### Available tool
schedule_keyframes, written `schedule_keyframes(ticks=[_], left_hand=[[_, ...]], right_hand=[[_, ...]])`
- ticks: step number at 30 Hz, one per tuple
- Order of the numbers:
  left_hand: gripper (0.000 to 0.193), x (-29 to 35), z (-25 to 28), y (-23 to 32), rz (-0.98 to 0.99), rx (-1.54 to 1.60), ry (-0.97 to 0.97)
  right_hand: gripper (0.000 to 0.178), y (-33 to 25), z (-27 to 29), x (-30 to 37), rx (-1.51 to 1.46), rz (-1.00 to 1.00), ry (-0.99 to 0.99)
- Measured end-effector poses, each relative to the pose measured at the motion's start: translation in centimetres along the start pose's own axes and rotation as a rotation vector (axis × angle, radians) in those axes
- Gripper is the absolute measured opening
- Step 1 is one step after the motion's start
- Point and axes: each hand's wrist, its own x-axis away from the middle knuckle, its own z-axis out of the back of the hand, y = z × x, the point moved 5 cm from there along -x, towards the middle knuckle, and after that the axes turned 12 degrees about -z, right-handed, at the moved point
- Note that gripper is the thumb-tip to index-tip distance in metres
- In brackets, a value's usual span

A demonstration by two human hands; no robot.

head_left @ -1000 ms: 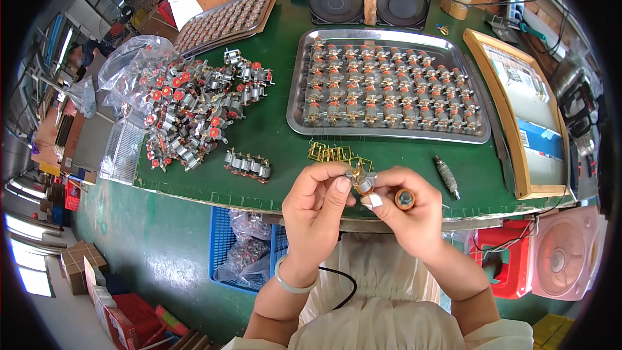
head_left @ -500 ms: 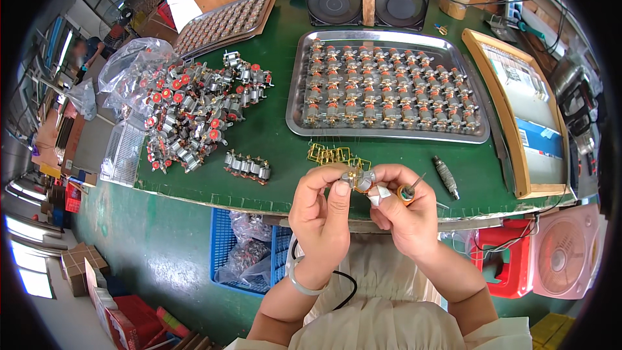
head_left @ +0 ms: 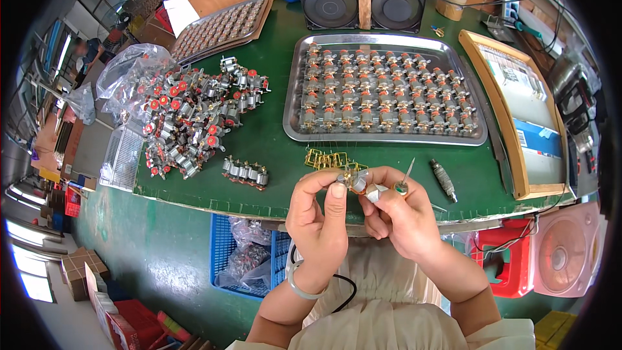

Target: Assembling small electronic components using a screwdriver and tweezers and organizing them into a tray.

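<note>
In the head view, we see both of our hands meeting near the front edge of the green workbench (head_left: 267,131). Our left hand (head_left: 319,217) pinches a small silver motor (head_left: 354,180) between thumb and forefinger, just above the bench edge. Our right hand (head_left: 407,217) closes around a slim pointed tool (head_left: 402,186), its thin metal shaft rising above the knuckles, while the forefinger and the white-wrapped thumb come up to the motor's right side; whether they press on it, we cannot tell.

Just beyond our fingertips lie brass-coloured wire frames (head_left: 325,159). To their left stands a short row of motors (head_left: 245,173), near a loose heap of red-capped motors (head_left: 184,126) with a clear plastic bag (head_left: 129,71) against it. Ahead of us, a metal tray (head_left: 385,137) carries more motors in ordered lines. To the right of our right hand lies a tool with a knurled grey handle (head_left: 443,179), and past it a wooden frame (head_left: 543,191) rests on the bench.
</note>
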Motion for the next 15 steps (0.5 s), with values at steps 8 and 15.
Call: schedule_keyframes(ticks=[8, 15], left_hand=[[0.014, -0.1, -0.6, 0.2, 0.041, 0.063, 0.007], [0.015, -0.1, -1.0, 0.1, 0.129, 0.207, -0.034]], right_hand=[[0.025, -1.1, 0.6, 0.6, 0.729, 0.752, 0.244], [0.026, -1.0, 1.7, 1.0, 0.297, 0.182, 0.059]])
